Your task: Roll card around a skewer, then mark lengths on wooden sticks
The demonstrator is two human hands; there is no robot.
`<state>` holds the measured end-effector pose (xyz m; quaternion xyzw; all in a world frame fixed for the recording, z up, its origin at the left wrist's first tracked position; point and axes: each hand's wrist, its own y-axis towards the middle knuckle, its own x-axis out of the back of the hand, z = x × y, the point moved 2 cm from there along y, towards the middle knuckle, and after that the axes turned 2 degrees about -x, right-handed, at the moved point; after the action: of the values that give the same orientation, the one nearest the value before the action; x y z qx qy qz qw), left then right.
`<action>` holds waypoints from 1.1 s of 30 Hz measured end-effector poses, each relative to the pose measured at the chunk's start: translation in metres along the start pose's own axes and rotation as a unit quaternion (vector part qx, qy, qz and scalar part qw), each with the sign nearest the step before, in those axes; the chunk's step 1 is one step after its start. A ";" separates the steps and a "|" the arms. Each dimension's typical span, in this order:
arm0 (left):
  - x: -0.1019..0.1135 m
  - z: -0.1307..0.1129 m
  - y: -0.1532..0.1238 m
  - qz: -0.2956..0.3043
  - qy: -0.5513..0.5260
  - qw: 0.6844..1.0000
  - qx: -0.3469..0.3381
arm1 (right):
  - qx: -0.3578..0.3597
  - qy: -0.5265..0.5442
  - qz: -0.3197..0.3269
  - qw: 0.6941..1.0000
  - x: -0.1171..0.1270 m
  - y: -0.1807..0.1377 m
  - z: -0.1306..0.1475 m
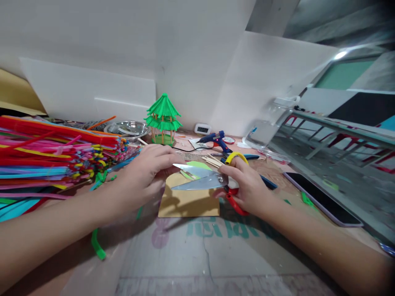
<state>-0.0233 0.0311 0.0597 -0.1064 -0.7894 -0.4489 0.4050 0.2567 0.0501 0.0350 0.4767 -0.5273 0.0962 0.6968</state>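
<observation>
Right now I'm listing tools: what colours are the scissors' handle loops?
One yellow loop and one red loop, best seen in the head view.

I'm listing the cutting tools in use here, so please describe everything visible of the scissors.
The scissors have two shiny, metal-looking blades joined at a round pivot, and one yellow and one red handle, apparently plastic. The right hand grips the handles. The blades are partly open, their tips pointing toward the left hand; whether they touch it is unclear. In the view, they appear over the tan sheet.
</observation>
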 end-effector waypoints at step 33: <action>0.002 -0.001 0.002 -0.031 -0.062 0.998 -0.013 | 0.063 -0.001 -0.045 0.997 0.000 0.002 0.004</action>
<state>-0.0231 0.0309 0.0625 -0.1148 -0.8098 -0.4640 0.3403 0.2533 0.0481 0.0365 0.5432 -0.4989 0.0975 0.6682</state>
